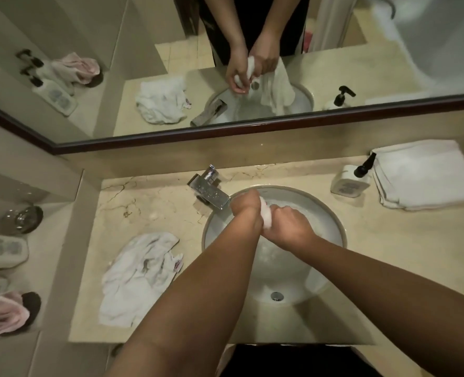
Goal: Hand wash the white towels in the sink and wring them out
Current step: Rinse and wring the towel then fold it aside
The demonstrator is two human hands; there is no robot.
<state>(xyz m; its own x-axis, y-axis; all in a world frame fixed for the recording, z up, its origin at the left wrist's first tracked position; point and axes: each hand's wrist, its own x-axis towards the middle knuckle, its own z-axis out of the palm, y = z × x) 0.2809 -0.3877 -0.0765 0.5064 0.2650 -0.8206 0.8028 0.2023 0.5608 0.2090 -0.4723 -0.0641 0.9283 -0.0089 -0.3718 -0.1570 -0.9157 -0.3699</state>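
Both hands were clenched on one white towel [266,217] above the sink [341,227]; the left hand [246,204] gripped the upper end nearer the tap [212,190], the right hand [290,223] the lower end; the two fists touched, with only a small bulge of wet cloth showing between them. The towel's long axis ran roughly from the tap side down toward the right hand, so that a wringing twist would turn about that line; neither hand was markedly nearer, since each held an end. The mirror [252,126] above the bench [149,210] showed the rest of the cloth hanging from the fists toward the bowl; whether its tail touched the water could not be told from this blurred reflection.

The sink was a round, smooth white bowl with a metal drain [277,296] and shallow, rippled water; the tap was square-edged polished metal. On the marbled stone bench a crumpled, limp towel [141,276] lay left of the bowl, apparently damp; a folded stack of thick, dry-looking towels [426,175] lay well apart at the right, just beside a pump bottle [352,180].
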